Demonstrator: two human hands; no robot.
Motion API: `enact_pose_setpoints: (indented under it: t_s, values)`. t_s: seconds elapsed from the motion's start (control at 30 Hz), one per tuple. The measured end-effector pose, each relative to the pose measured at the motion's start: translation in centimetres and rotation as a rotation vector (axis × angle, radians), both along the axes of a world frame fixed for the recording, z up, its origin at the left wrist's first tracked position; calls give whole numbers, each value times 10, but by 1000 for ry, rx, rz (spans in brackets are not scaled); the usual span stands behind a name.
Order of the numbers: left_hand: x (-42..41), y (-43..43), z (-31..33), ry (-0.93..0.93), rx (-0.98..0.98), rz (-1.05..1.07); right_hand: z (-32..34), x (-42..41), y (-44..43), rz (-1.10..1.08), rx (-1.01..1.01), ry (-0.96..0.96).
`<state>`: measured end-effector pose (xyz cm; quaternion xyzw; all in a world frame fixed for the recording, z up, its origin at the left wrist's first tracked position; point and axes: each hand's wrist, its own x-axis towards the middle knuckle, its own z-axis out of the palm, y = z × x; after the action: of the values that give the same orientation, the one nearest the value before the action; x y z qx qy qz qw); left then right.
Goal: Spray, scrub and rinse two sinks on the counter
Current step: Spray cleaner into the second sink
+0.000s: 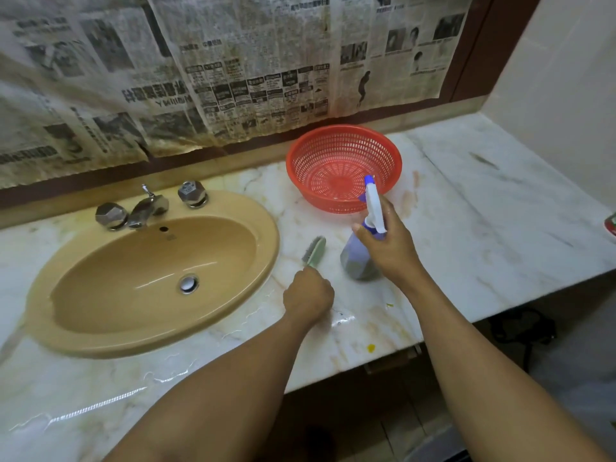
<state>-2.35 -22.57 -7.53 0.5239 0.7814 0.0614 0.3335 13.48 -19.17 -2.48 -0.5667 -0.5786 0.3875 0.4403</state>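
One tan sink is set into the marble table, to the left of both hands; a second sink is not in view. Its long axis runs roughly left to right, with the taps on the far rim.

The left hand is closed round the handle of a brush, just beside the sink's right rim, with the bristled head pointing away from the person. The right hand is wrapped round the neck of a spray bottle, which is tilted. Whether its base rests on the table cannot be told.

The left hand is nearer the sink. For spraying, the bottle would probably be carried leftward, over or behind the brush. A red basket stands close behind the bottle, so little room is left there. Bare table lies to the right, and the front edge runs under the forearms.
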Motion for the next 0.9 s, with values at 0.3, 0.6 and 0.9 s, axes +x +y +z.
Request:
enact_pose_setpoints:
  t_s: [0.3,0.6,0.9]
  values:
    - [-101,-28,12,-110,102,-48,6,-44,-3,17,-16,27]
    - [-256,-114,40,-89,220,183,37,-197,-62,282,54,68]
    - [-474,-212,38,-78,231,485,39,-452,-128,538,59,80]
